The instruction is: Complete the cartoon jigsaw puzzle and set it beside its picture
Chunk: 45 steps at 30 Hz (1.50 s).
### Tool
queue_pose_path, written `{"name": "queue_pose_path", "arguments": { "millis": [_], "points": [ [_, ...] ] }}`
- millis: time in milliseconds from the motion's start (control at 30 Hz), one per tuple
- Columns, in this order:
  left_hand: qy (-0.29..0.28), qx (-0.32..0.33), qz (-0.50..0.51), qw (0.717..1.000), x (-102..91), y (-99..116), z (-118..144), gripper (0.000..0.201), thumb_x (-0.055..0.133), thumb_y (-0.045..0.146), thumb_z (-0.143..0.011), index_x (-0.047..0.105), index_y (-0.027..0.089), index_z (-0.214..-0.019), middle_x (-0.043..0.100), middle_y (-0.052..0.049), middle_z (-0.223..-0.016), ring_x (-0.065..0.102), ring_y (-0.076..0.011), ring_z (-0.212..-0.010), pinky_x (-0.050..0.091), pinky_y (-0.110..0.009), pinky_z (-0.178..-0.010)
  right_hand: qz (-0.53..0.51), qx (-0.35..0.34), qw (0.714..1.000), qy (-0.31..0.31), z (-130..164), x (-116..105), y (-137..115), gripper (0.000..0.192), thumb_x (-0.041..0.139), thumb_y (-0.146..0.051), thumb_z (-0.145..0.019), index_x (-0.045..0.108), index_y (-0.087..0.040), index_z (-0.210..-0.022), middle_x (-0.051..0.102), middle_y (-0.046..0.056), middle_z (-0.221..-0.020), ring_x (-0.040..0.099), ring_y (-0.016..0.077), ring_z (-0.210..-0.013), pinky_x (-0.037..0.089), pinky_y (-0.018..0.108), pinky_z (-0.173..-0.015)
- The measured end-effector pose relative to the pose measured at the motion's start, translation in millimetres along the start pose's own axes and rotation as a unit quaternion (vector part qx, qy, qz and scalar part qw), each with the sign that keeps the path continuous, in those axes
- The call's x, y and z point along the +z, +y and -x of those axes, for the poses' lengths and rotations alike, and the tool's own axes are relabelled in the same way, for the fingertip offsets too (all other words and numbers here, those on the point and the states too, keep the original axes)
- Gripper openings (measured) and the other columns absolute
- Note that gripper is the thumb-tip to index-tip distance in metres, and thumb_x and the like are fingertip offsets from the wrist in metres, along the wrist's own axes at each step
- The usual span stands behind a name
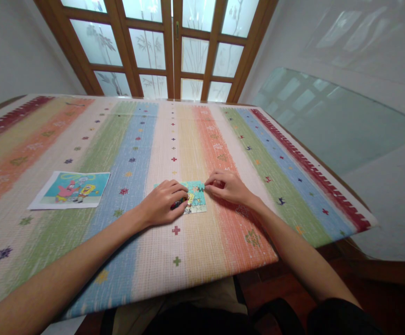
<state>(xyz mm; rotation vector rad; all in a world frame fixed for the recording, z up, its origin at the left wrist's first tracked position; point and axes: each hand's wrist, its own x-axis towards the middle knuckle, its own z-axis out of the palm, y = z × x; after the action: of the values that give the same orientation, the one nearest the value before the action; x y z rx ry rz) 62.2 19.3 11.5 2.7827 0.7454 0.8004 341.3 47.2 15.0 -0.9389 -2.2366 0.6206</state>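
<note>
Striped woven cloth (223,242) covers the table where a small turquoise cardboard jigsaw (195,197) is pinned flat by the spread left hand (163,203), while the right hand (227,186) seemingly pinches its upper edge piece, so joined pieces could be buckled apart if pressed askew.

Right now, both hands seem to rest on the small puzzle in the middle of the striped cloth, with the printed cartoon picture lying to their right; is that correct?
Not quite: the printed cartoon picture lies to their left, as the head view shows. The left hand and right hand do rest on the small puzzle on the striped cloth.
</note>
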Motion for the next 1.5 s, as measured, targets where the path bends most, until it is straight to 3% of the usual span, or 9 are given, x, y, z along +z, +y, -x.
{"name": "queue_pose_path", "arguments": {
  "millis": [433, 700, 1100, 1500],
  "points": [
    [-0.008, 0.0, -0.003, 1.0, 0.5, -1.7, 0.5, 0.019, 0.054, 0.028, -0.103, 0.07, 0.018, -0.102, 0.075, -0.008, -0.106, 0.064, -0.0236, -0.095, 0.05, -0.041, -0.085, 0.013, 0.014, 1.0, -0.015, -2.2, 9.1, -0.9, 0.01, 0.067, -0.018, -0.093, 0.075, -0.017, -0.088, 0.062, 0.003, -0.084, 0.054, 0.0146, -0.07, 0.041, 0.028, -0.067],
    [-0.009, 0.005, 0.0, 1.0, 0.7, -0.9, -0.4, 0.018, 0.054, 0.026, -0.102, 0.069, 0.017, -0.1, 0.075, -0.008, -0.105, 0.063, -0.0233, -0.093, 0.049, -0.04, -0.085, 0.024, 0.019, 0.997, 0.067, -1.6, -1.6, 1.2, 0.008, 0.07, -0.017, -0.091, 0.073, -0.017, -0.084, 0.063, 0.002, -0.079, 0.052, 0.014, -0.067, 0.04, 0.029, -0.067],
    [-0.019, -0.004, -0.007, 1.0, 2.3, -1.1, -0.7, 0.018, 0.053, 0.026, -0.102, 0.067, 0.016, -0.104, 0.074, -0.009, -0.106, 0.062, -0.0243, -0.095, 0.048, -0.041, -0.085, 0.021, 0.033, 0.999, -0.024, -4.1, 15.6, -6.3, 0.008, 0.068, -0.017, -0.091, 0.075, -0.017, -0.087, 0.063, 0.003, -0.083, 0.054, 0.0151, -0.071, 0.041, 0.028, -0.069],
    [-0.023, 0.008, -0.039, 0.999, 6.0, 0.0, -0.6, 0.029, 0.049, 0.024, -0.101, 0.066, 0.015, -0.124, 0.072, -0.012, -0.128, 0.062, -0.0283, -0.11, 0.048, -0.045, -0.093, 0.045, 0.022, 0.998, -0.027, -2.4, 17.3, -6.6, 0.012, 0.065, -0.016, -0.094, 0.077, -0.016, -0.092, 0.063, 0.004, -0.086, 0.054, 0.0138, -0.068, 0.041, 0.027, -0.066]
  ]
}}
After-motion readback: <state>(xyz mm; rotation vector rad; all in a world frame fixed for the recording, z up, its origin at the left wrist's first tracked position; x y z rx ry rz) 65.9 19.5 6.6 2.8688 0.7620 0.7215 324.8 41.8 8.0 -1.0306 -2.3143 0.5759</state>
